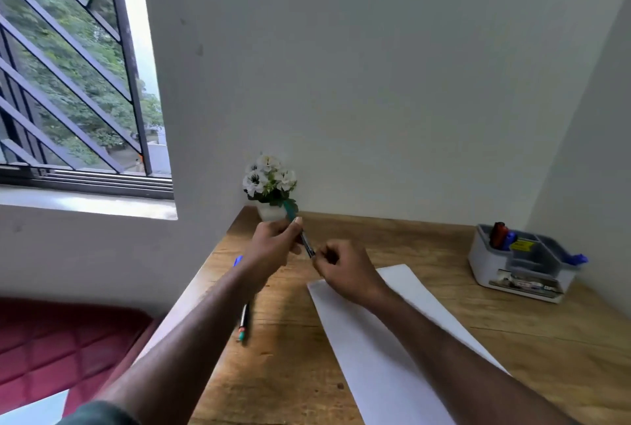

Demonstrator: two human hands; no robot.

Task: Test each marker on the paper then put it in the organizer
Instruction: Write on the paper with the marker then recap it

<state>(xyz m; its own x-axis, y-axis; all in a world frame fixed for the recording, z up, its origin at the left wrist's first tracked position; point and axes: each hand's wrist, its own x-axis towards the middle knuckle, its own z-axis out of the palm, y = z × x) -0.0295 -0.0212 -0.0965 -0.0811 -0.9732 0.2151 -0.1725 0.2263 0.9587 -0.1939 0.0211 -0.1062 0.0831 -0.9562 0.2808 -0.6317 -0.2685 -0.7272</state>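
Observation:
Both hands hold one marker [306, 243] above the wooden desk [280, 373]. My left hand [273, 247] pinches its teal cap end near the flower pot, and my right hand [341, 271] grips the dark barrel's lower end. A white sheet of paper [382, 349] lies on the desk under my right forearm. The grey and white organizer [522, 264] stands at the far right with a red and a blue marker upright in it. Another marker [243, 320] with a teal tip lies on the desk at the left, and a blue marker [238, 260] shows behind my left wrist.
A small white pot of white flowers [271, 185] stands in the desk's back left corner against the wall. A barred window is at the left, and a red cushion [51, 346] lies below the desk's left edge. Walls close in the desk at the back and right.

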